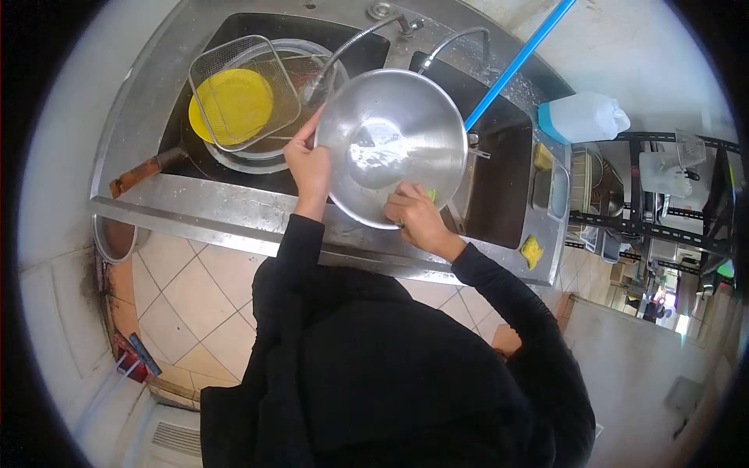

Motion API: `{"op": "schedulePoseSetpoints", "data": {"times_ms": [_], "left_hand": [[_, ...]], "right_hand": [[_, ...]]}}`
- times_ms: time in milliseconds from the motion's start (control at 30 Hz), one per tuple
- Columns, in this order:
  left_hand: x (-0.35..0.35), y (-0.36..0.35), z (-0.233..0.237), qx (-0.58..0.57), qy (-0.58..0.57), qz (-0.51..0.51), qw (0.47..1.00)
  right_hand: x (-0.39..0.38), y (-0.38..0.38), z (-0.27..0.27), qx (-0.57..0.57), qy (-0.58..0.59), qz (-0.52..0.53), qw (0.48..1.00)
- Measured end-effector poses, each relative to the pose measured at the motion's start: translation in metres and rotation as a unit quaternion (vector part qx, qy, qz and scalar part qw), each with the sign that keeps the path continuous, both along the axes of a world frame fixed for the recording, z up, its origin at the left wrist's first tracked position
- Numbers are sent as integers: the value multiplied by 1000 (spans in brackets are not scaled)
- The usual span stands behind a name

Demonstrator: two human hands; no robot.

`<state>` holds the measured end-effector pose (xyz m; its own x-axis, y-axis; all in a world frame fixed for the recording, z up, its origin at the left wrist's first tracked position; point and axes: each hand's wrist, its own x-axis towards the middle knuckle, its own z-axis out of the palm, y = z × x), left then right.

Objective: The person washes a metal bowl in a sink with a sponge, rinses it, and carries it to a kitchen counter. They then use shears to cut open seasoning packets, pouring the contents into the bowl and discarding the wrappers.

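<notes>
A large steel mixing bowl (406, 117) is tilted toward me over the divider between two sink basins, its shiny inside showing. My left hand (310, 162) grips its left rim, thumb on the near side. Inside the bowl, near its lower right rim, my right hand (417, 214) is closed around a green scrubbing pad (431, 195), of which only small edges show. Behind the bowl, a flexible steel faucet hose (359, 37) reaches down into the left basin.
The left basin holds a wire basket (204, 66), a yellow plate (242, 97) and a large round metal pan (331, 58). A blue pole (519, 58) leans across the right basin (503, 179). A plastic jug (581, 117), metal container (551, 191) and yellow sponge (532, 251) stand or lie on the right.
</notes>
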<state>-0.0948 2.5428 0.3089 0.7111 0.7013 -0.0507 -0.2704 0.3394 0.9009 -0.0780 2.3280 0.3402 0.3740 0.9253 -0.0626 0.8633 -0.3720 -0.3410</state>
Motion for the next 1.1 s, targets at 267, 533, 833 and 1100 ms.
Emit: {"op": "schedulePoseSetpoints", "data": {"times_ms": [267, 533, 833, 1100], "left_hand": [[5, -4, -2, 59, -17, -26, 998], [2, -2, 0, 24, 19, -28, 999], [5, -6, 0, -39, 29, -16, 999], [12, -2, -12, 37, 30, -22, 999]], "right_hand": [[-1, -1, -10, 58, 57, -51, 995], [21, -1, 18, -33, 162, 31, 986], [15, 48, -19, 91, 328, -148, 929], [49, 21, 2, -181, 207, -34, 961]]}}
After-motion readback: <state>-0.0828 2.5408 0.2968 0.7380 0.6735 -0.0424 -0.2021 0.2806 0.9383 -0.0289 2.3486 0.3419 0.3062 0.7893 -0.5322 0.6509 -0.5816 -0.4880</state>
